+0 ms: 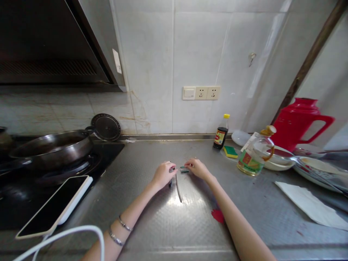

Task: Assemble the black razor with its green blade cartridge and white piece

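Observation:
My left hand [163, 174] is over the middle of the steel counter [152, 224], its fingers pinched round a small dark object [170, 183] that shows below the fingertips. Just to the right, my right hand [198, 168] has its fingertips closed on a small silver and green piece [184, 169]. The kind of either piece is too small to make out. Between the hands a thin brownish strip [178, 190] runs toward me along the counter; whether it joins the left-hand object I cannot tell. The hands are apart.
A red patch [218, 215] lies beside my right forearm. At left are a phone [54, 206] with a white cable, and a pan [54, 148] on the stove. At right stand a soy sauce bottle [220, 134], sponge [230, 152], oil jug [251, 159], dishes and a red thermos [296, 123].

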Demonstrator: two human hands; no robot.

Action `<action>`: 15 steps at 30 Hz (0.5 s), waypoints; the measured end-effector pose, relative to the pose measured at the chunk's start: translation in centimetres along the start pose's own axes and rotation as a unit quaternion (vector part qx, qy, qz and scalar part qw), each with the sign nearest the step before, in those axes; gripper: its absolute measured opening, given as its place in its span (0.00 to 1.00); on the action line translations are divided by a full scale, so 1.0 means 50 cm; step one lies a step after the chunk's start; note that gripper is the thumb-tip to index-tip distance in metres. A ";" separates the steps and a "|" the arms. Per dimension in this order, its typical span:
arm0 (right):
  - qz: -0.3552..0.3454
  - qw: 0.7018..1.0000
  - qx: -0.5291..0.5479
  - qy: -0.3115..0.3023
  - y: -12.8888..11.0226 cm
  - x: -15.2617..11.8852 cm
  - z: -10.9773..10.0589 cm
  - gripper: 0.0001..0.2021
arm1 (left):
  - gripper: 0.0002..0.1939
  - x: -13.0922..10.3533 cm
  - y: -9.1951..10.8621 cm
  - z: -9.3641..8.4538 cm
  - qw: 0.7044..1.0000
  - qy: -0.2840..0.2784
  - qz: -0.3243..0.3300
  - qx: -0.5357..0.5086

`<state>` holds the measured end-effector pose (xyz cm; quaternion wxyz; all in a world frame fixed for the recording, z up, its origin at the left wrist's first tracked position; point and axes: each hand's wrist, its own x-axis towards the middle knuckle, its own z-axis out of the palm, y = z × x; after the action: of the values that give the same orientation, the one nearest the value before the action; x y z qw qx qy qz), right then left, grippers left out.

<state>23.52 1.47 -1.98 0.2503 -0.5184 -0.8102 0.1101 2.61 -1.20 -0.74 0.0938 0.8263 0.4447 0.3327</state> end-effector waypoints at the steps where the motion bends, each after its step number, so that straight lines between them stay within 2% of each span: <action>1: 0.001 1.000 0.000 -0.002 0.001 0.000 0.000 0.11 | 0.09 0.000 -0.001 0.001 1.000 0.000 0.001 0.002; 11: 0.001 0.999 -0.027 -0.029 0.008 0.000 0.010 0.10 | 0.08 0.000 -0.001 0.005 1.000 -0.004 -0.005 -0.009; 15: 0.005 0.999 -0.037 -0.022 0.007 -0.002 0.013 0.10 | 0.08 0.000 0.001 0.004 1.000 -0.004 -0.004 -0.013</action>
<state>23.49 1.60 -2.71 0.2130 -0.5287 -0.8164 0.0927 2.75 -1.17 -0.85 0.1077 0.8246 0.4428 0.3353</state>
